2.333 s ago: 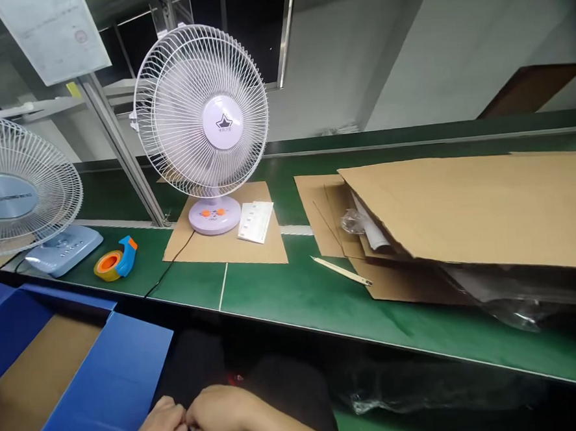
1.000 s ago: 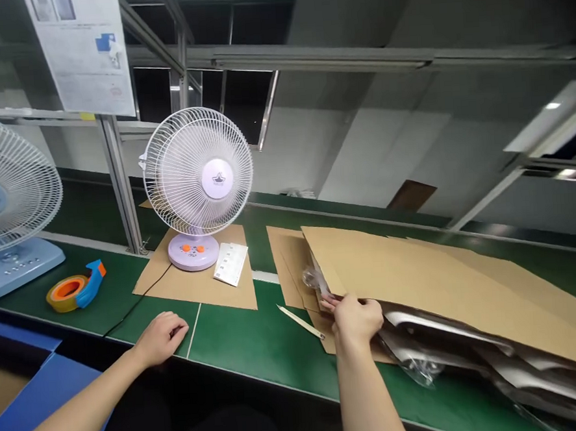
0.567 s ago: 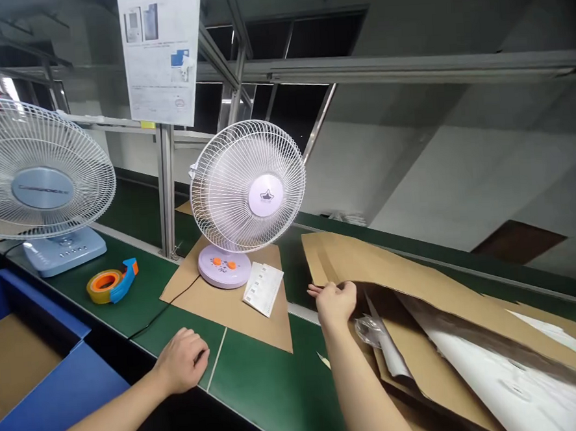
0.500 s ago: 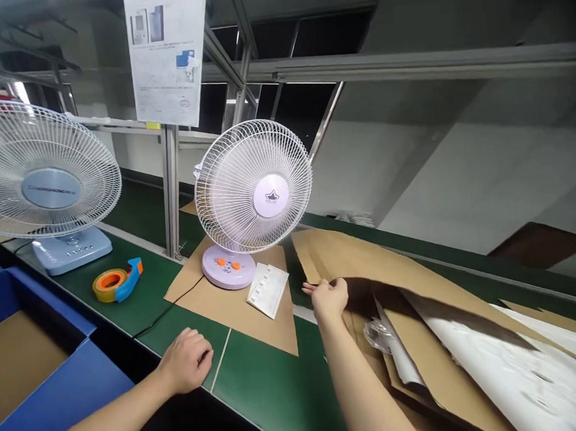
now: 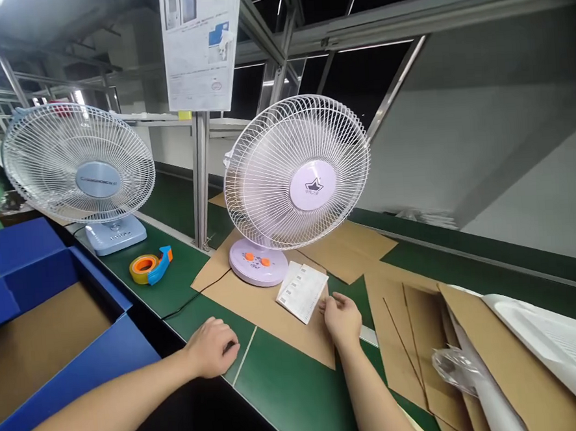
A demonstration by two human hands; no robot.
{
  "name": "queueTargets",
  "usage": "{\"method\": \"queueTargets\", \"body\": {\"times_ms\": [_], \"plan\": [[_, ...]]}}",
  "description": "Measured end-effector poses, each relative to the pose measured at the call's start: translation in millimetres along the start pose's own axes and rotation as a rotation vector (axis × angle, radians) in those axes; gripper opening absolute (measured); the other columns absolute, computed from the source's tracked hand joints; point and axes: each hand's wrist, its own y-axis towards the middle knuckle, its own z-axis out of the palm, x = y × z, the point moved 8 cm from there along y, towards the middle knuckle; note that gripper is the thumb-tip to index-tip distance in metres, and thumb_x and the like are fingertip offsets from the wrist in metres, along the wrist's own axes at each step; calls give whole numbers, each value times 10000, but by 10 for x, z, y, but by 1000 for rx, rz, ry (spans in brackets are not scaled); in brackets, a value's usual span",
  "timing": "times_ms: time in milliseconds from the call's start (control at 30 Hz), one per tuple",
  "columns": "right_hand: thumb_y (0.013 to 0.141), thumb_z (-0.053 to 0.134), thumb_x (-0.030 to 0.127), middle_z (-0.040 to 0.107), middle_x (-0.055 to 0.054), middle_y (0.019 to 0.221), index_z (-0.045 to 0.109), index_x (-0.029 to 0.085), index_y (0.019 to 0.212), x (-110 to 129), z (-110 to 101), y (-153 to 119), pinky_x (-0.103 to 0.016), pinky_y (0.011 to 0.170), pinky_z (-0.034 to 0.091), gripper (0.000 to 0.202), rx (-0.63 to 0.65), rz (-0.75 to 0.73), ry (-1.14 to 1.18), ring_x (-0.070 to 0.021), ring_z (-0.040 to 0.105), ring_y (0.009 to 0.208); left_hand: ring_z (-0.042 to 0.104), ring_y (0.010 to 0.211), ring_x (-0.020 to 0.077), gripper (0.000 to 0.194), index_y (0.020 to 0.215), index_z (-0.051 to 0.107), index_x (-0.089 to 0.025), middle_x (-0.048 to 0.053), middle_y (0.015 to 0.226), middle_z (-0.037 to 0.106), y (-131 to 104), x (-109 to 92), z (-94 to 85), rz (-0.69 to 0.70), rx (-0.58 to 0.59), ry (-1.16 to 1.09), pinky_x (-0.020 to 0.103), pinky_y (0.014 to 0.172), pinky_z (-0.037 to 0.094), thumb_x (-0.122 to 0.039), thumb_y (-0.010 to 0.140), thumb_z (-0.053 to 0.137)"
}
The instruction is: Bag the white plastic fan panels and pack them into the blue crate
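While left hand and right hand appear released, we judge the latter's careless sweep could scatter leaflets just left.

This looks like a factory workshop, at a packing or assembly station. A long green surface runs diagonally through the frame, with a metal post rising from it and carrying an instruction sheet at upper centre. Two table fans, a lilac fan and a blue fan, stand along it near printed papers and a tape dispenser. Packing materials crowd the edges: cardboard at lower right, an open blue box at lower left. Metal framing recedes at upper left.
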Motion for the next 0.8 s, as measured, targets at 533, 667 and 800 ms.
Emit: {"method": "queueTargets", "body": {"times_ms": [533,667,800], "plan": [[957,423,553,614,-239,1296,693,91,1277,204,352,-440,-533,1105,494,623,215,-508,-454,-394,609,1246,323,1600,468,807,1618,579,-243,219,1712,420,1862,765,664,-137,37,260,711,1321,199,-691,963,727],[975,420,546,624,-227,1291,699,108,1262,153,375,-443,-533,1097,497,593,231,-533,-476,-391,617,1232,362,1599,423,746,1626,571,-272,202,1668,492,1798,945,544,-9,79,320,670,1316,270,-621,986,729],[996,407,521,621,-218,1307,697,119,1273,132,410,-457,-518,1105,495,567,236,-537,-506,-374,622,1233,383,1593,414,705,1599,610,-236,221,1660,493,1803,1141,353,84,105,273,652,1326,274,-574,993,740]]}}
